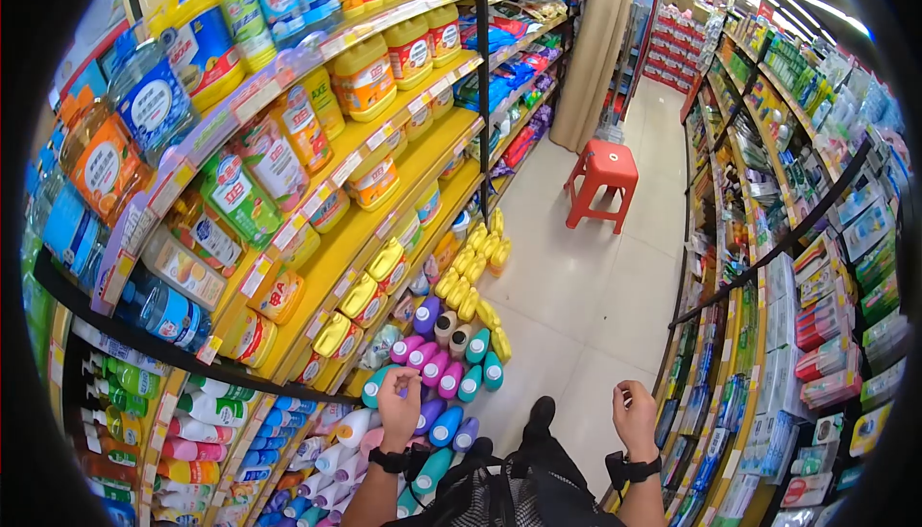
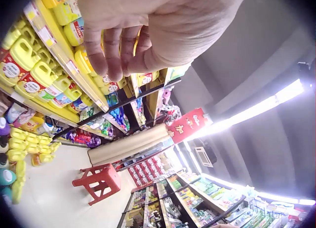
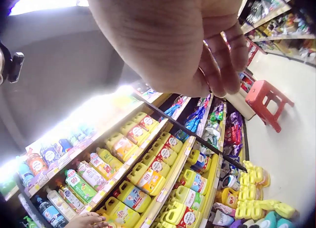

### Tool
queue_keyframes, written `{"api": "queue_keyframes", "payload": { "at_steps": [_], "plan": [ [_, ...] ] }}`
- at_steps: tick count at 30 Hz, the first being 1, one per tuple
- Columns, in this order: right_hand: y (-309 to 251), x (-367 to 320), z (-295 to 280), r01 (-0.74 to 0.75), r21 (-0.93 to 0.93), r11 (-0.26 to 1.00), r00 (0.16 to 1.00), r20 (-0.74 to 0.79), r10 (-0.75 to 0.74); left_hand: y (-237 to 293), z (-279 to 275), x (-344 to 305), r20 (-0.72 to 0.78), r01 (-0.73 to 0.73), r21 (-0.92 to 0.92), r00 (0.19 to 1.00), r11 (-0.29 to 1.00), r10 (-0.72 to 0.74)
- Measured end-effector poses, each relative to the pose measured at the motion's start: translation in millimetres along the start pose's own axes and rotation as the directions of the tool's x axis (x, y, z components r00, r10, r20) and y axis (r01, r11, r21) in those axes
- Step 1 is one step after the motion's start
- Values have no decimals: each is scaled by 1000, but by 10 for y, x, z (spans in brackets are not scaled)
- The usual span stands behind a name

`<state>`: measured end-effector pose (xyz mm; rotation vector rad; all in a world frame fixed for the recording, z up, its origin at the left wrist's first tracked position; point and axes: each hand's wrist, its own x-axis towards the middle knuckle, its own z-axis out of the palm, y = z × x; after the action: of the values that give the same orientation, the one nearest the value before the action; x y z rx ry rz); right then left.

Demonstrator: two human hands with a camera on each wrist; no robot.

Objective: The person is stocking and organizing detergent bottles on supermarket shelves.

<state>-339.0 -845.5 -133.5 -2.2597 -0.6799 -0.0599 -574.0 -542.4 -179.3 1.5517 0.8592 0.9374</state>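
Note:
My left hand (image 1: 400,404) hangs over the bottles standing on the floor, its fingers loosely bent and holding nothing. Beneath and beyond it are pink bottles (image 1: 437,370), with purple and teal ones around them. My right hand (image 1: 635,419) is held up on the aisle's other side, near the right-hand shelves, fingers relaxed and nothing in them. In the left wrist view the left hand (image 2: 153,33) shows bent fingers in front of the shelf of yellow jugs (image 2: 37,77). The right hand (image 3: 173,45) fills the top of the right wrist view.
Left of me, yellow shelves (image 1: 432,157) hold cleaning-product bottles and jugs. Yellow bottles (image 1: 471,273) stand grouped on the floor at their foot. A red plastic stool (image 1: 605,177) stands ahead in the tiled aisle. Packed shelves (image 1: 740,335) run along the right, and a beige curtain (image 1: 594,57) hangs at the back.

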Motion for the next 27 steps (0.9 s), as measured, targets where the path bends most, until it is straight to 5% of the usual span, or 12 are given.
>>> {"api": "queue_keyframes", "payload": {
  "at_steps": [15,27],
  "plan": [
    [1603,1281,-887,-33,40,999,992,-119,38,680,2283,445,77,-102,94,992,990,95],
    [2130,1521,-929,-149,86,985,979,-126,159,750,2963,719,126,-173,159,980,972,153]
  ]
}}
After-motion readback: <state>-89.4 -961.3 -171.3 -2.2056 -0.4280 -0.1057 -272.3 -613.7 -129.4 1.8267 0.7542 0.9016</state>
